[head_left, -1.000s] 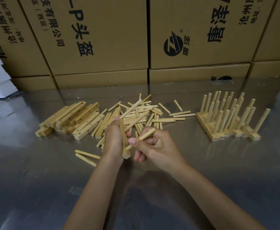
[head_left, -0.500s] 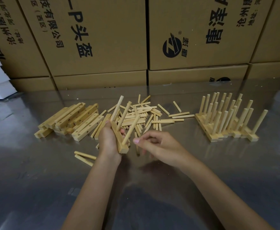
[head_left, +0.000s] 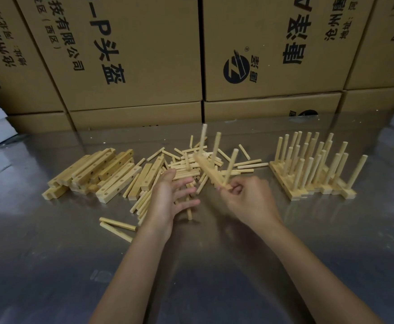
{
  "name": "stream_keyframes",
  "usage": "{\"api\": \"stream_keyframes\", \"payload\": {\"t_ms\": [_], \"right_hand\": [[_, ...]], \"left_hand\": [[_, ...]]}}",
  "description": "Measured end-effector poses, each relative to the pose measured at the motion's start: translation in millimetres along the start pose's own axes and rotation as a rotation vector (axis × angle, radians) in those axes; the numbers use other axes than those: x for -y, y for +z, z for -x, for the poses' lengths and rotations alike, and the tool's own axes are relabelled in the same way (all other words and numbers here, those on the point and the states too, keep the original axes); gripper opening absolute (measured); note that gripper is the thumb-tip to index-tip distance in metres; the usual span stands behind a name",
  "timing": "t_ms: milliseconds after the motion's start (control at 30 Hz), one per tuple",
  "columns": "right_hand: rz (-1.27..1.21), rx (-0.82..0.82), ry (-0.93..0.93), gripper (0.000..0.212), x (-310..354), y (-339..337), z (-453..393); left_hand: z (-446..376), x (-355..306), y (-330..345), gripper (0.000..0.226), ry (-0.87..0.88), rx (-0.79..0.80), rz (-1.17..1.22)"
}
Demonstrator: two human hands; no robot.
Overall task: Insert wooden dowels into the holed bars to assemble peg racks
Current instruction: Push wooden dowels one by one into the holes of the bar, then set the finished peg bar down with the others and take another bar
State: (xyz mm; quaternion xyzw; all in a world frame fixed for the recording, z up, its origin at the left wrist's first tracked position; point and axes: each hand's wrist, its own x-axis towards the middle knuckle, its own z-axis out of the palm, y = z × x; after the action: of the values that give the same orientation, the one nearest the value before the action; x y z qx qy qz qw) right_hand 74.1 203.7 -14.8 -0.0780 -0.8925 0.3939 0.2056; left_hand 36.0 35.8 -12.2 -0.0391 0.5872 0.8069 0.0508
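Wooden loose dowels (head_left: 186, 170), cardboard boxes (head_left: 130, 54) behind

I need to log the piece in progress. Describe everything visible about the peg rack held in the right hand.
The peg rack is a pale wooden bar with three round dowels standing out of its upper face; its far end shows slightly blurred. It is held tilted above the table, near end low, far end pointing up and away over the pile of loose dowels. The right hand pinches its near end between fingers and thumb. The left hand is spread open beside it, not touching it. Nothing else touches it.
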Motion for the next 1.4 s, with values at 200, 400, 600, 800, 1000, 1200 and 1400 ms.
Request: {"api": "stream_keyframes", "payload": {"t_ms": [200,400,600,800,1000,1200,1400], "right_hand": [[0.448,-0.095,0.106,0.027,-18.7,-40.9,-13.2],[0.581,-0.1,0.251,0.017,-23.5,-58.0,-17.0],[0.663,0.066,0.351,0.031,-30.2,-61.7,-18.5],[0.59,0.189,0.447,0.023,-45.5,-61.2,-24.1],[0.491,0.31,0.43,0.049,-44.3,-61.2,-25.6],[0.383,0.442,0.102,0.066,-26.6,-22.4,-13.7],[0.315,0.331,-0.18,0.063,-22.6,14.4,0.9]], "left_hand": [[4.2,-3.2,0.6,0.04,0.023,0.052,-0.086],[2.8,-1.6,0.2,0.045,0.016,0.074,-0.123],[2.6,-3.1,-0.5,0.039,-0.013,0.055,-0.128],[3.5,-6.9,0.6,0.034,-0.025,0.002,-0.149],[0.6,-14.5,-11.1,0.024,0.062,-0.078,-0.205],[-16.2,-21.3,-57.2,0.024,0.294,-0.5,-0.642],[-20.3,-20.2,-91.1,0.048,0.203,-0.534,-1.225]]}}
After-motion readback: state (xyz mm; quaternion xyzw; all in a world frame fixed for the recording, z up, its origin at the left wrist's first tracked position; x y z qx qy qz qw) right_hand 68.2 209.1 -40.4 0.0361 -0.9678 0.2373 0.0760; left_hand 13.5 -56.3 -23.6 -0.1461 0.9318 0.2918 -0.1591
